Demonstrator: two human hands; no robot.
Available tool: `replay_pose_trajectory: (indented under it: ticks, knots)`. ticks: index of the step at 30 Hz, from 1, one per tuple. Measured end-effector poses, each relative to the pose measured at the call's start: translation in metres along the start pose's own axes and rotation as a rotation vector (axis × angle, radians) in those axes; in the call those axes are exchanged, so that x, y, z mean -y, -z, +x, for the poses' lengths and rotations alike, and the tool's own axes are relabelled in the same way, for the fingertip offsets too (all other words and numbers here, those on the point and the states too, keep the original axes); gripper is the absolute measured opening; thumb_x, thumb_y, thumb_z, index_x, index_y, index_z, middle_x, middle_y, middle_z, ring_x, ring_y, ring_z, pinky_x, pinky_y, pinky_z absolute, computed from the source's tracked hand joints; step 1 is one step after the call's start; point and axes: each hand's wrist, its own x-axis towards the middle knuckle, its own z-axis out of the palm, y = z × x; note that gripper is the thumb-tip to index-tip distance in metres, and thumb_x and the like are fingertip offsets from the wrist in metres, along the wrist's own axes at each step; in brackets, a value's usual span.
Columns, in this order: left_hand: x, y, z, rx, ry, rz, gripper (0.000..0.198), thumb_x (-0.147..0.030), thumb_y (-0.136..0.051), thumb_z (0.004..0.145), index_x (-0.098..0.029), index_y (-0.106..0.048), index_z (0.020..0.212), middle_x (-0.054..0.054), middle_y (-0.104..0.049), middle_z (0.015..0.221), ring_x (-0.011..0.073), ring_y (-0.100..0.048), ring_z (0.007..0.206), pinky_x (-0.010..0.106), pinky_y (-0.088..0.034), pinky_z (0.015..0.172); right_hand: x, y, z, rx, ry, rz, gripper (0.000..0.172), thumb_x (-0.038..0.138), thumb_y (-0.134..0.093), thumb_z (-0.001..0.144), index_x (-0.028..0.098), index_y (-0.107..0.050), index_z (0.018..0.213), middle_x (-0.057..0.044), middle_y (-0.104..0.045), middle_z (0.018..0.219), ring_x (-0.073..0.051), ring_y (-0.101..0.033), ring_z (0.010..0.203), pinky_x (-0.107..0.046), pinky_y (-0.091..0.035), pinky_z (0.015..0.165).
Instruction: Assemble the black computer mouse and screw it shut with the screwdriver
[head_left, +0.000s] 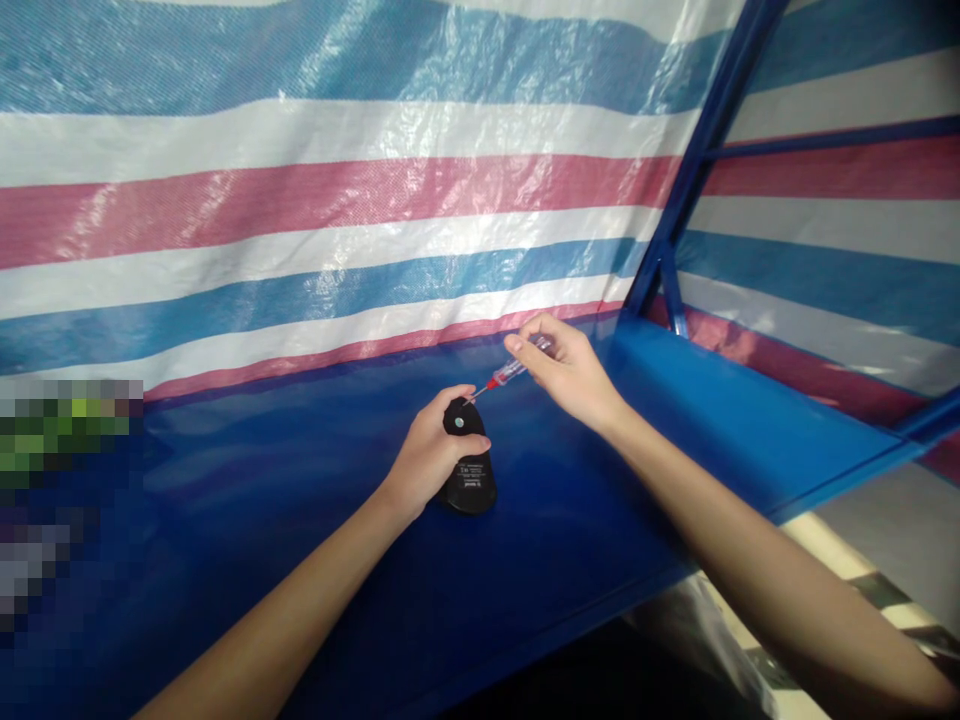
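Note:
A black computer mouse (471,475) lies upside down on the blue table (300,520), its underside with a label facing up. My left hand (431,455) is wrapped round its left side and holds it steady. My right hand (566,370) pinches a small screwdriver (504,377) with a clear and red handle. The tip of the screwdriver points down-left and touches the far end of the mouse's underside.
A striped blue, white and red tarpaulin (337,200) hangs right behind the table. A blue metal frame post (705,140) rises at the right rear corner. The table's right edge (825,470) drops off toward the floor. A blurred patch (60,440) covers the left side.

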Motion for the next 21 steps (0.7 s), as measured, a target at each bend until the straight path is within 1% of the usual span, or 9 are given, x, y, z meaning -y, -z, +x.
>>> replay_pose_trajectory:
  ticks: [3,5,6,7,9,12,17,21]
  knots:
    - [-0.0022,-0.0016,-0.0027,0.059,-0.004,-0.007,0.054,-0.014,-0.068,0.062,-0.021,-0.057,0.115,0.003,-0.062,0.113,0.0208,-0.058,0.098,0.031,-0.042,0.085,-0.0023,0.0009,0.0007,-0.034,-0.025,0.01,0.018,0.026,-0.063,0.076,0.021,-0.047,0.083,0.009,-0.04,0.055,-0.006,-0.037,0.045,-0.022,-0.029,0.046]
    - [-0.0028,-0.0027,-0.0038,0.074,-0.005,-0.015,0.054,-0.014,-0.068,0.062,-0.021,-0.057,0.114,0.002,-0.061,0.113,0.0207,-0.058,0.099,0.032,-0.041,0.088,-0.0038,0.0023,0.0006,-0.012,-0.019,0.015,0.018,0.019,-0.06,0.075,0.022,-0.046,0.086,0.009,-0.04,0.055,-0.007,-0.039,0.044,-0.022,-0.03,0.046]
    - [-0.0028,-0.0031,-0.004,0.076,-0.008,-0.016,0.054,-0.013,-0.068,0.062,-0.021,-0.057,0.114,0.002,-0.061,0.113,0.0206,-0.058,0.1,0.032,-0.041,0.09,-0.0043,0.0029,0.0003,0.001,-0.008,0.011,0.018,0.018,-0.058,0.075,0.022,-0.046,0.087,0.009,-0.041,0.056,-0.007,-0.039,0.044,-0.022,-0.03,0.046]
    - [-0.0027,-0.0033,-0.004,0.075,-0.011,-0.014,0.054,-0.013,-0.068,0.062,-0.021,-0.057,0.114,0.002,-0.061,0.113,0.0205,-0.057,0.1,0.032,-0.04,0.091,-0.0047,0.0033,0.0,0.009,0.002,-0.002,0.017,0.019,-0.058,0.076,0.022,-0.046,0.087,0.009,-0.042,0.056,-0.007,-0.04,0.044,-0.022,-0.03,0.045]
    - [-0.0025,-0.0033,-0.0037,0.072,-0.014,-0.009,0.053,-0.013,-0.068,0.062,-0.021,-0.057,0.113,0.002,-0.061,0.113,0.0204,-0.057,0.101,0.032,-0.04,0.091,-0.0047,0.0032,-0.0006,0.006,0.012,-0.042,0.017,0.027,-0.059,0.078,0.022,-0.046,0.087,0.008,-0.044,0.057,-0.007,-0.041,0.045,-0.022,-0.029,0.045]
    - [-0.0026,-0.0031,-0.0035,0.077,-0.015,-0.006,0.053,-0.013,-0.068,0.062,-0.021,-0.056,0.114,0.002,-0.061,0.114,0.0201,-0.057,0.101,0.032,-0.04,0.09,-0.0036,0.0022,-0.0008,-0.027,0.007,-0.083,0.023,0.038,-0.061,0.079,0.021,-0.047,0.083,0.007,-0.046,0.057,-0.007,-0.042,0.046,-0.022,-0.03,0.046]
    - [-0.0034,-0.004,-0.0041,0.074,-0.011,-0.004,0.053,-0.014,-0.069,0.062,-0.02,-0.055,0.114,0.003,-0.061,0.113,0.0205,-0.058,0.1,0.031,-0.042,0.088,-0.0027,0.0032,0.0,-0.066,0.026,-0.057,0.02,0.035,-0.06,0.081,0.02,-0.046,0.081,0.007,-0.046,0.058,-0.006,-0.041,0.046,-0.022,-0.031,0.046]
    - [-0.0027,-0.0043,-0.004,0.071,-0.007,0.008,0.053,-0.014,-0.069,0.061,-0.021,-0.056,0.113,0.003,-0.061,0.113,0.0211,-0.058,0.1,0.032,-0.042,0.088,-0.0032,0.0052,0.0002,-0.074,0.027,-0.069,0.019,0.036,-0.059,0.082,0.021,-0.046,0.082,0.007,-0.044,0.057,-0.007,-0.04,0.045,-0.022,-0.031,0.046]
